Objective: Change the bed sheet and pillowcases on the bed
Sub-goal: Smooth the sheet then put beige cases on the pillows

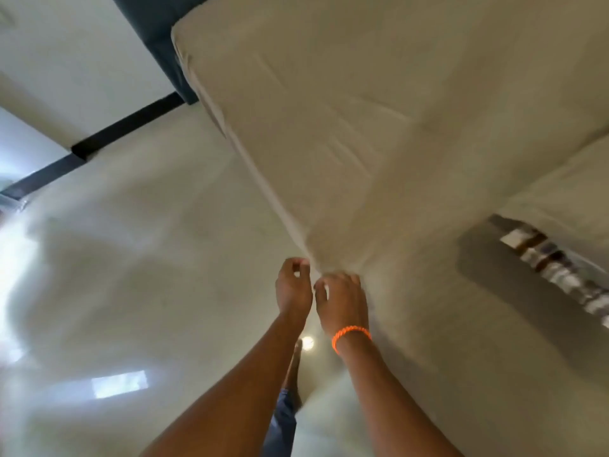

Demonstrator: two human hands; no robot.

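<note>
Two hands reach forward to one corner of one bed. The left hand has its fingers curled toward the thumb at the near corner of the white bed sheet, though blur hides whether cloth sits in the pinch. The right hand, wearing one orange wristband, lies just beside it with curled fingers bunching the sheet at the same corner. The sheet covers the mattress, stretched with a few creases, and runs away toward one dark headboard at the far end. One pale glossy floor surrounds the bed. One foot shows between the forearms. No pillow or container can be made out.
</note>
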